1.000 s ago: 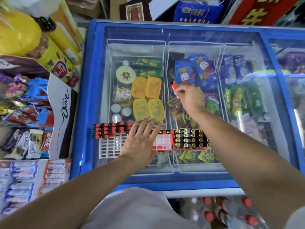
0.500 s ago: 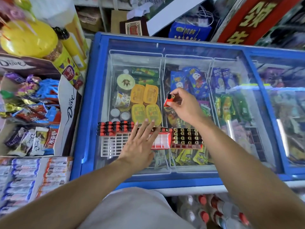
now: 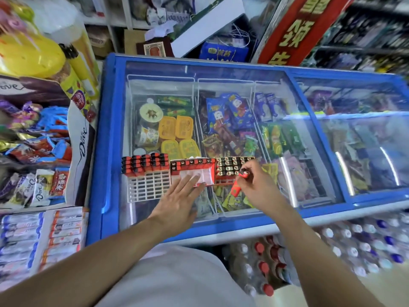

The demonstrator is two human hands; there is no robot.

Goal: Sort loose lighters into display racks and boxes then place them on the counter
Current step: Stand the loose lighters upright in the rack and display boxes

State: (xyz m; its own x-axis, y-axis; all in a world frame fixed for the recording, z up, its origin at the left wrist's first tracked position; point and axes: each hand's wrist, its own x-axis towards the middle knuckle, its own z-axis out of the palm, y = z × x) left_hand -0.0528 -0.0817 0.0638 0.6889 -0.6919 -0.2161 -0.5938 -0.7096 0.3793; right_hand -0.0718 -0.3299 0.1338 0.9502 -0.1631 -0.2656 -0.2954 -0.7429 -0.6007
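The right hand (image 3: 261, 187) pinches a red lighter (image 3: 239, 182) between thumb and curled fingers, holding it just above the near edge of the right box (image 3: 232, 171). The lighter's long axis runs slightly tilted from upright in the view, its dark metal head toward the box and its red body hanging down toward the person. The left hand (image 3: 179, 200) lies flat with its fingers straight and spread, fingertips pressing on the middle box (image 3: 192, 171), holding nothing.

Three holders sit in a row on the freezer lid (image 3: 155, 72): a white rack (image 3: 147, 180) on the left with red lighters filling its far rows and its near slots bare, the middle box with one row filled, and the right box packed with dark-and-gold tops. The right box touches the middle one.

The lighter is already at the right box, so the right hand is the nearer one for any slot there; I judge that it must stand the lighter upright before seating it. Whether a free slot remains in that box is hidden by the hand.
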